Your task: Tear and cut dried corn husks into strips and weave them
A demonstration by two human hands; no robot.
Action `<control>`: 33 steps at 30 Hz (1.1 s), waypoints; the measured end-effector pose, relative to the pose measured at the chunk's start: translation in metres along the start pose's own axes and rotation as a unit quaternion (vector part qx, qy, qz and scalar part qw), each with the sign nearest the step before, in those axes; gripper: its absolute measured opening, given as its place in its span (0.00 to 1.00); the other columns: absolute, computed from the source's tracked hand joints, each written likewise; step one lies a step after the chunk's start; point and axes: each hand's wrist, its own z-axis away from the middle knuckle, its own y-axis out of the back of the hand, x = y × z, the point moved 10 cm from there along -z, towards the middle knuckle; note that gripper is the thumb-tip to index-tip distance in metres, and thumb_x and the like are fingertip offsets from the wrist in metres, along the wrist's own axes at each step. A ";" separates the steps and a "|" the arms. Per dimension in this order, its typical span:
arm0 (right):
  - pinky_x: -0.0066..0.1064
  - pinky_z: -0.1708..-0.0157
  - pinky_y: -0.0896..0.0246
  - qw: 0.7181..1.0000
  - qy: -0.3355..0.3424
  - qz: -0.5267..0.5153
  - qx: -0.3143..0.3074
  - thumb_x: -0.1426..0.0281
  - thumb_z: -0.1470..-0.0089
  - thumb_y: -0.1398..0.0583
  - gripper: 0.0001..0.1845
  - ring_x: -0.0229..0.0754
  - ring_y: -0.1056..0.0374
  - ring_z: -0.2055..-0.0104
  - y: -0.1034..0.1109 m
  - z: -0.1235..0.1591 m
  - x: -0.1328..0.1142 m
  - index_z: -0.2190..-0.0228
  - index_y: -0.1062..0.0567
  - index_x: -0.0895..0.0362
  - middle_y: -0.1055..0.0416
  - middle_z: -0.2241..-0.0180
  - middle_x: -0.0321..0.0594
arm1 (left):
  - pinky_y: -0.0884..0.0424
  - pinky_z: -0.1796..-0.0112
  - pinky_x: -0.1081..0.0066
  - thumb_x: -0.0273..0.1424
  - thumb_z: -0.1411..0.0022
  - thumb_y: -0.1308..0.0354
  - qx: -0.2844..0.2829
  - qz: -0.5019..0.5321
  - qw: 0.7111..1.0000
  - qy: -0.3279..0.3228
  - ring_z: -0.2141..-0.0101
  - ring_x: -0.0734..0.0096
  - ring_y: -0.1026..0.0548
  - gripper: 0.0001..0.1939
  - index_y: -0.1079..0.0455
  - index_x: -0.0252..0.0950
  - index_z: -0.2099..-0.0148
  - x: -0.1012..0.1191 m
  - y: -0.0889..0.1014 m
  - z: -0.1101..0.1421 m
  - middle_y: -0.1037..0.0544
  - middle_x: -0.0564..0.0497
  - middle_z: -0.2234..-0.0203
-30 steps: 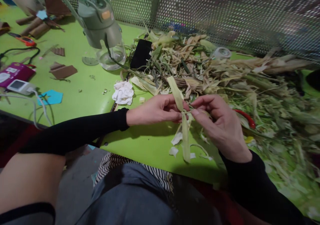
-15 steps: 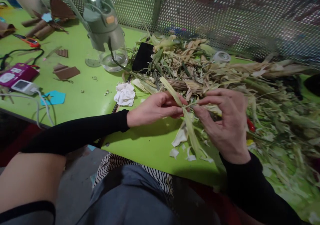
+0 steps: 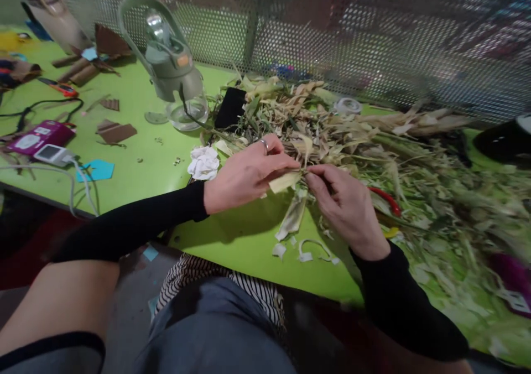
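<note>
My left hand and my right hand meet over the green table, both pinched on a pale dried husk strip. The strip bends at the pinch; one end hangs down toward the table edge, and a short yellow end sticks out under my left thumb. A ring shows on a left finger. Behind the hands lies a big heap of dried husks and leaves. Small torn husk scraps lie below the hands.
A pale green lamp-like device on a clear base stands at the back left. Crumpled white tissue, a black box, red-handled scissors, cardboard pieces, a magenta box with cables, and a mesh wall surround the work.
My hands have turned the husk strip: its upper end, which stuck up before, now lies folded low under my left thumb. My view has shifted so the hands sit slightly higher.
</note>
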 end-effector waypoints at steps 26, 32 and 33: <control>0.29 0.81 0.44 0.997 0.018 -0.018 0.072 0.71 0.41 0.39 0.06 0.34 0.38 0.83 0.060 0.067 -0.035 0.69 0.22 0.52 0.25 0.78 0.33 | 0.38 0.69 0.75 0.41 0.40 0.35 -0.113 0.480 0.856 0.157 0.73 0.80 0.36 0.16 0.31 0.33 0.61 0.052 -0.057 0.004 0.32 0.57 0.74; 0.29 0.78 0.39 0.998 0.017 -0.018 0.063 0.69 0.39 0.38 0.06 0.37 0.29 0.78 0.058 0.082 -0.033 0.65 0.19 0.50 0.20 0.73 0.33 | 0.38 0.71 0.77 0.34 0.35 0.39 -0.141 0.457 0.865 0.149 0.75 0.81 0.37 0.11 0.33 0.34 0.55 0.060 -0.067 0.015 0.34 0.59 0.75; 0.29 0.78 0.39 0.998 0.022 -0.017 0.057 0.69 0.39 0.39 0.06 0.37 0.28 0.78 0.058 0.082 -0.034 0.65 0.19 0.50 0.19 0.73 0.33 | 0.38 0.72 0.77 0.33 0.36 0.39 -0.154 0.455 0.865 0.149 0.75 0.82 0.37 0.12 0.34 0.34 0.53 0.061 -0.070 0.017 0.34 0.60 0.76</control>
